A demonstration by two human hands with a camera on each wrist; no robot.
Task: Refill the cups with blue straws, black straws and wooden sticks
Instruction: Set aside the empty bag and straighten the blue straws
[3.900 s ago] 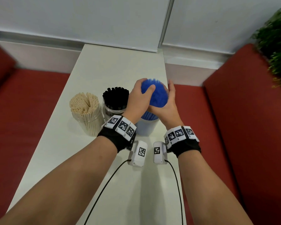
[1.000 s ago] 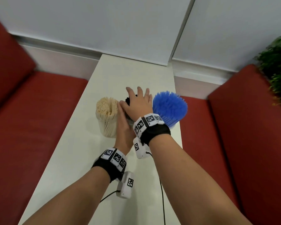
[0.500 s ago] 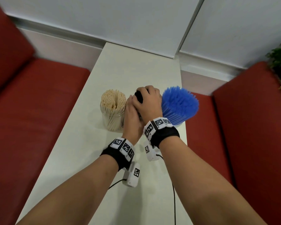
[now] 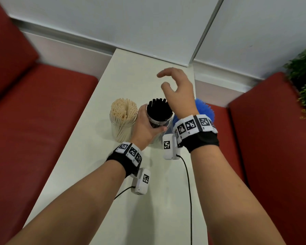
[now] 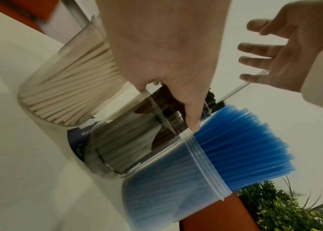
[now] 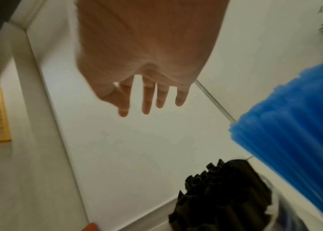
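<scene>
A: What's hidden from where I sit?

B: Most of the blue straws (image 4: 204, 108) in the head view: my right wrist covers them, only a fan of tips shows. The left wrist view shows them packed in a clear cup (image 5: 174, 184). The black cup (image 4: 160, 121) is partly covered by my left hand (image 4: 145, 128), and its lower half is hard to read (reflections, blur).

A: And the hands?

B: Left hand wraps the black cup, thumb on the near side, fingers round the far side; I can't see those fingertips from above. Right hand (image 4: 179, 91) is raised above the cups, fingers spread and loosely bent, holding nothing, touching nothing.

A: Where do the things stand?

B: Three cups in a row on the white surface (image 4: 113, 174), touching or nearly so: wooden sticks (image 4: 123, 110) left, black straws (image 4: 159, 106) in the middle, blue straws right. The black straws sit just below and left of my right palm; the sticks are just beside my left hand.
</scene>
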